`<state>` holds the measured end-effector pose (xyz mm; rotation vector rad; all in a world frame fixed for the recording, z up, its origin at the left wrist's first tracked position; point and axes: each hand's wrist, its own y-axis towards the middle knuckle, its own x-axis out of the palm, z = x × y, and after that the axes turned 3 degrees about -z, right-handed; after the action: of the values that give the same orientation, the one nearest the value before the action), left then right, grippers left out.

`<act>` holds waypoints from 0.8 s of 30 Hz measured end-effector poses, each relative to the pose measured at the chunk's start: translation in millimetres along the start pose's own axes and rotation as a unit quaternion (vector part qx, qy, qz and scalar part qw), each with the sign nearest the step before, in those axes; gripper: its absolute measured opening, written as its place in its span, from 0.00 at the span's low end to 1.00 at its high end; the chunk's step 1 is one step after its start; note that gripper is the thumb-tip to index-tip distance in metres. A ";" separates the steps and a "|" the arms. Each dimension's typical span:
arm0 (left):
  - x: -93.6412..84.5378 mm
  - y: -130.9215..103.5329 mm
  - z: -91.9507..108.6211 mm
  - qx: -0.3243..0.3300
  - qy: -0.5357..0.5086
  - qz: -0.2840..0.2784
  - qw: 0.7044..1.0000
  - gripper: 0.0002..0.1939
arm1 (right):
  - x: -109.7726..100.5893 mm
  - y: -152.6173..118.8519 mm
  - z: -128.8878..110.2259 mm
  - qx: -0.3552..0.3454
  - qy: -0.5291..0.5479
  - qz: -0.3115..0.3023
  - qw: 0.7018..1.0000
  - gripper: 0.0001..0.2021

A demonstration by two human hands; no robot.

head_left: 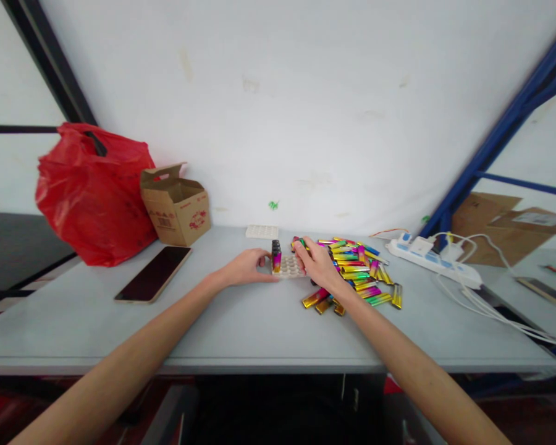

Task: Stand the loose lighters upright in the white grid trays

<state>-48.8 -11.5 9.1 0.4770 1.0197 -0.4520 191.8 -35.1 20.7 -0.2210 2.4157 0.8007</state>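
A white tray (289,267) with rows of round holes lies on the table between my hands. Along its left end stands a row of shiny multicoloured lighters (277,259), upright with dark tops. My left hand (246,267) curls around the tray's left end, thumb along the front edge and fingers behind. Over the right part of the tray, my right hand (319,262) pinches a lighter (302,243), mostly hidden by the fingers. Right beside that hand spreads a loose pile of metallic lighters (354,269) in gold, pink, green and blue.
A second white tray (262,232) lies near the wall. To the left are a phone (154,274), an open cardboard box (178,207) and a red plastic bag (95,194). A power strip (433,259) with white cables sits at the right, near a blue metal frame (500,133).
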 end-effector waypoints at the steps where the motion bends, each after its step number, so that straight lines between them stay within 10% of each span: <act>1: -0.3 -0.2 0.4 0.001 -0.002 -0.001 1.000 0.37 | -0.7 -0.3 -0.6 -0.022 -0.022 -0.008 0.999 0.19; 24: 2.0 1.7 -4.1 -0.005 -0.002 0.002 1.000 0.38 | 12.2 -1.5 -3.3 -0.104 -0.250 -0.144 0.952 0.16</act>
<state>-49.8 -8.1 5.8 0.4682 1.0165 -0.4443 180.7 -38.0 15.2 -0.3912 1.7766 0.8531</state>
